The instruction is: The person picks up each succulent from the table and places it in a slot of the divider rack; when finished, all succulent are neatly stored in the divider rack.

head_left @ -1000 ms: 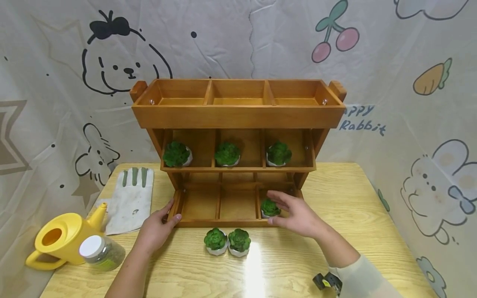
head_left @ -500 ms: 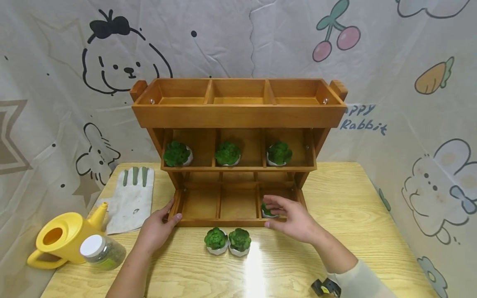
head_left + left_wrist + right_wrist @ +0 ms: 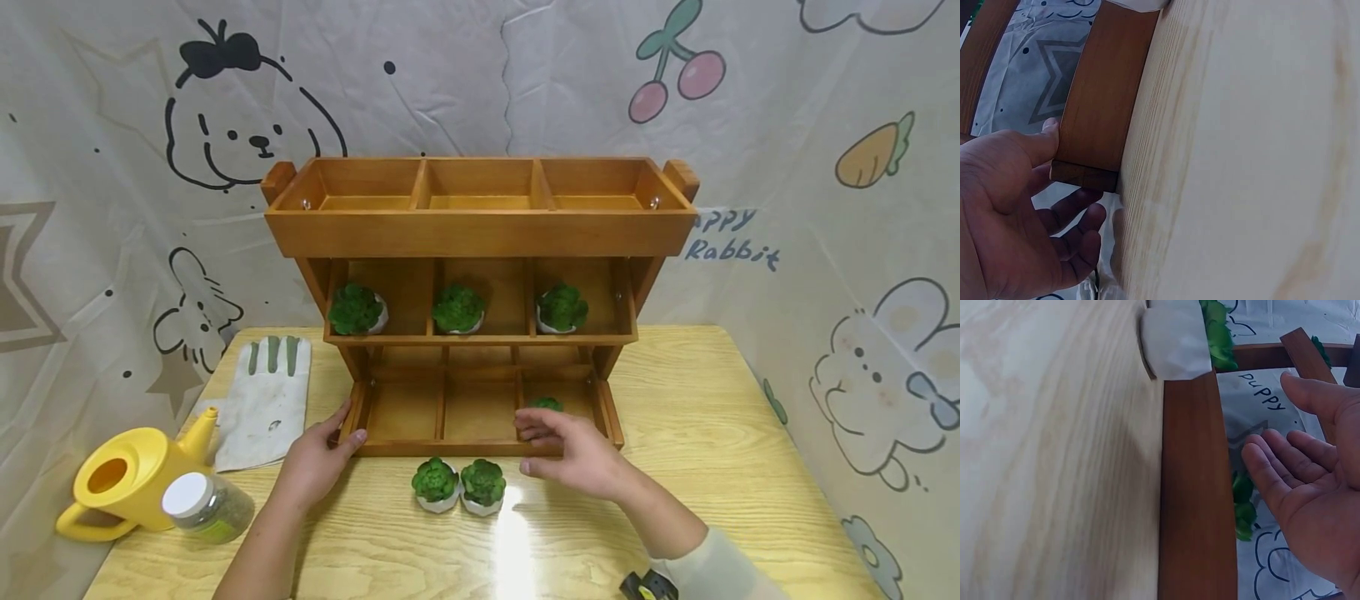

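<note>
On the table (image 3: 675, 417), left fingers (image 3: 1072, 207) grip a shelf (image 3: 480, 235); relaxed, empty right fingers (image 3: 1266, 470) screen a succulent (image 3: 547, 404).

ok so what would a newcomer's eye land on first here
Probably the three-tier wooden rack standing mid-picture in the head view, with three potted plants along its middle tier. The bright yellow watering can at far left likely comes next, then the left hand gripping the rack's lower left corner.
</note>
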{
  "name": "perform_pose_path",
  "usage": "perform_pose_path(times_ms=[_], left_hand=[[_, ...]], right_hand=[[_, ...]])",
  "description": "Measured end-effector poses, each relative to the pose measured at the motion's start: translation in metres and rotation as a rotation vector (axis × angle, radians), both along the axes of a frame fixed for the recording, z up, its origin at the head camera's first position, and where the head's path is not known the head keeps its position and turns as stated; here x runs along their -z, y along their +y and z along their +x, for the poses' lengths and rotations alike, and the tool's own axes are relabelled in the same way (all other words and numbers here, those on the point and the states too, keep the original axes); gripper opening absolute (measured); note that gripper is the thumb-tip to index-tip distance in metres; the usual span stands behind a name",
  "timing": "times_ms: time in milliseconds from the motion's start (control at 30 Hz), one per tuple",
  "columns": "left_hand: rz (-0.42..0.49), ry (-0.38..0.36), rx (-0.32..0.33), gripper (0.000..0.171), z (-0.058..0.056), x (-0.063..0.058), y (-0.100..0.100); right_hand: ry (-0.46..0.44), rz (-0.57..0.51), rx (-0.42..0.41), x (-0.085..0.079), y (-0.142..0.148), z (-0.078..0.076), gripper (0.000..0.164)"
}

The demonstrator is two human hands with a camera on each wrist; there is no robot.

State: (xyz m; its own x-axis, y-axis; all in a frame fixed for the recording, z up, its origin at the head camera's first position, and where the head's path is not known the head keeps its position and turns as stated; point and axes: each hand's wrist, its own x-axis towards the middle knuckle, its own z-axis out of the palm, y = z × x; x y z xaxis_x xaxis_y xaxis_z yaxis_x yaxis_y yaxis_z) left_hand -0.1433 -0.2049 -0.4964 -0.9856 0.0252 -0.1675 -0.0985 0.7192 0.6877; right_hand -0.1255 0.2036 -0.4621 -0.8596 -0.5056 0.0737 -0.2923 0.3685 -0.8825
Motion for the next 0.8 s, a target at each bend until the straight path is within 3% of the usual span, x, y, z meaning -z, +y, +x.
perform_pose_path(times_ms=[167,800], left_hand=[[-0.001,-0.003,-0.003,0.071,0.000,0.000,0.000],[0.009,-0.012,-0.006,0.072,0.001,0.001,-0.001]], right_hand=[[-0.070,-0.004,0.003,0.003,-0.006,0.003,0.065],[-0.091,0.055,-0.074,0.014,-0.023,0.008,0.078]])
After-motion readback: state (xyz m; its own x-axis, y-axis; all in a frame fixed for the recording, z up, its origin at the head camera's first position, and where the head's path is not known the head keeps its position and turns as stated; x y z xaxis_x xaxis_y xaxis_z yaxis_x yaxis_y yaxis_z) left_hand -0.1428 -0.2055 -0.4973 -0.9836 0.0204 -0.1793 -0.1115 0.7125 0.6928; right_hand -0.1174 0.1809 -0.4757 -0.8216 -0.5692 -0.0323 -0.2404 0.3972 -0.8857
